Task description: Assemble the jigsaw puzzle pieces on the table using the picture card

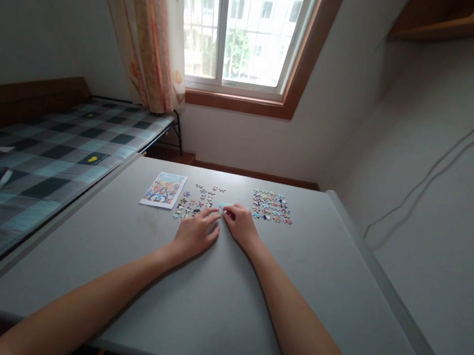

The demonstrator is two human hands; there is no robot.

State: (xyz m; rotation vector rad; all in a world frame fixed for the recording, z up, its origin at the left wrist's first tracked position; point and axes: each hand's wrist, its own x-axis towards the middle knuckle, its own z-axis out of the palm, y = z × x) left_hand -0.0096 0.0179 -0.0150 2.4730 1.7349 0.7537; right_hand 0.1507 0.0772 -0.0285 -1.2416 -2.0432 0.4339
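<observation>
A small joined patch of jigsaw puzzle (221,205), pale blue in colour, lies on the grey table between my two hands. My left hand (195,233) rests on the tabletop with its fingers stretched toward the patch's near edge and its thumb apart. From the other side, my right hand (241,224) reaches in with fingertips bent together at the patch, pinching a puzzle piece that is mostly hidden. Loose puzzle pieces (202,195) are scattered just beyond my left hand. A denser group of loose pieces (272,205) lies to the right of my right hand.
A printed picture sheet (164,190) lies at the table's (216,317) far left. Left of the table stands a bed with a checked cover (67,152). A curtained window (241,30) is ahead. A cable (423,181) hangs along the right wall, below a wooden shelf (464,27).
</observation>
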